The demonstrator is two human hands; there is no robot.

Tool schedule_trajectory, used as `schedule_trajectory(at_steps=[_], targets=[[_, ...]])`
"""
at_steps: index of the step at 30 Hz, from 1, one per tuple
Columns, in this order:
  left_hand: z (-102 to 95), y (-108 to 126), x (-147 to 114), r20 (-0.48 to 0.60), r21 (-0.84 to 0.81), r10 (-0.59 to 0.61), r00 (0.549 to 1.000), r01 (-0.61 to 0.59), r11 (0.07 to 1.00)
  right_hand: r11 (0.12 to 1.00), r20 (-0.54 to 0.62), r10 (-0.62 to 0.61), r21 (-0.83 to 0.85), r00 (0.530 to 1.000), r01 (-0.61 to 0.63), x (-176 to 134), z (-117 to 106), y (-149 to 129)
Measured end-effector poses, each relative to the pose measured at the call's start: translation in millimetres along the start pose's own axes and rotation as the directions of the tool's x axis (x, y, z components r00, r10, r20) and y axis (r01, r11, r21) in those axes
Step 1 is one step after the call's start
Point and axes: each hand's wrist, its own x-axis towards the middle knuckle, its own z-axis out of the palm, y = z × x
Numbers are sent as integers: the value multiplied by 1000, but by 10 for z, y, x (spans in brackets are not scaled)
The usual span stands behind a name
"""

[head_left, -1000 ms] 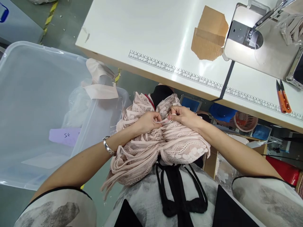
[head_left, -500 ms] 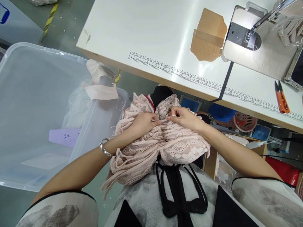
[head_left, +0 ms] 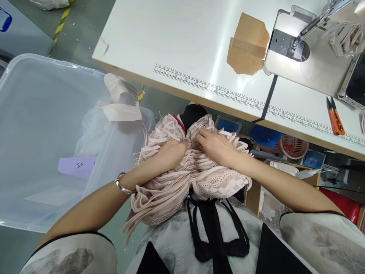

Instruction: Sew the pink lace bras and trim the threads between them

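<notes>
A thick bundle of pale pink lace bras [head_left: 219, 180], layered cup against cup with loose straps, rests on my lap. My left hand [head_left: 175, 151], wearing a silver bangle at the wrist, is closed on the fabric at the bundle's middle, fingertips mostly hidden. Just across the centre fold, my right hand [head_left: 213, 146] has its fingers curled into the lace cups of the far layers. Only a small gap separates the two hands. The straps and thin bands hang out at the left side of the pile.
Left of me stands a large clear plastic bin [head_left: 98, 163] with pink fabric pieces [head_left: 122, 110] over its rim and a purple card [head_left: 76, 167] inside. Ahead, the white table [head_left: 171, 34] carries cardboard [head_left: 248, 45], a sewing machine [head_left: 296, 45] and orange snips [head_left: 335, 118].
Both hands have turned palm-down and pushed deeper into the bundle, fingers now less visible. My right hand has shifted slightly left. The view has moved a little.
</notes>
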Motion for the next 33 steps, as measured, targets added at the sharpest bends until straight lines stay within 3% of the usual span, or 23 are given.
schedule_trajectory(at_steps=[3, 5, 10, 14, 18, 21, 24, 28, 31, 33], targets=[[28, -67, 51, -46, -193, 72, 996, -80, 978, 990, -118, -141, -21, 983, 140, -14, 4, 14], [36, -70, 47, -31, -320, 163, 986, -164, 933, 977, -138, -210, -6, 968, 212, -34, 19, 45], [-26, 118, -105, 72, -406, 294, 953, -241, 881, 971, 43, -238, 36, 970, 237, -98, -20, 100], [-15, 124, -183, 166, -416, 252, 953, -164, 894, 970, 162, -237, -21, 958, 243, -107, -73, 68], [77, -36, -150, 205, -374, 55, 977, 26, 927, 986, 209, -137, -61, 968, 153, -89, -37, 25], [128, -49, -112, 125, -332, 59, 990, -15, 943, 999, 203, -47, -11, 978, 50, -94, 0, 11], [168, 14, -57, -5, -319, 125, 992, -120, 940, 992, 214, -91, 101, 973, 71, -120, 19, 13], [229, 4, 55, -86, -302, 138, 987, -158, 940, 927, 13, -154, 349, 988, 139, -143, 70, 42], [242, -54, 123, -131, -372, 145, 981, -184, 910, 824, -159, -100, 541, 982, 172, -132, 122, 71], [224, -71, 141, -151, -466, 135, 979, -191, 864, 759, -191, -23, 635, 981, 141, -120, 136, 87]])
